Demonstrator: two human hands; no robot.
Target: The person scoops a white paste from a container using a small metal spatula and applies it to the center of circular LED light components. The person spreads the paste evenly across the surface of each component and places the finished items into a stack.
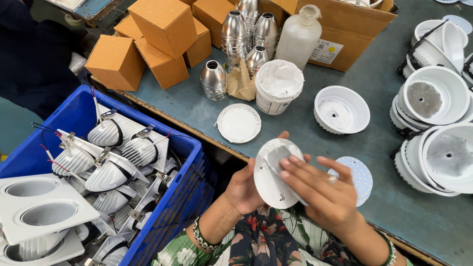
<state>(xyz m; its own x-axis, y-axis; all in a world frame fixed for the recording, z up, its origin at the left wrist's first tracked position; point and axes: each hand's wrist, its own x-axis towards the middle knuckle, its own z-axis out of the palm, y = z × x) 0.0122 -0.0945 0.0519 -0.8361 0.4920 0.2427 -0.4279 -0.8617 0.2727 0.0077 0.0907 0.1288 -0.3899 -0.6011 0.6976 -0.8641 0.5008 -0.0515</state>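
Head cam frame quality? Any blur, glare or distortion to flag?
Head view: even, soft light with faint shadows; right hand slightly motion-blurred over the white round housing held by the left hand; bright highlights on the silver reflector cones; mild wide-angle bending at the edges, seen at the blue crate.

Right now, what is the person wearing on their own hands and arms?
Both forearms are bare. The left hand has a dark green beaded bracelet at the wrist; the right hand wears a ring and a green bracelet. The garment is floral green, red and dark.
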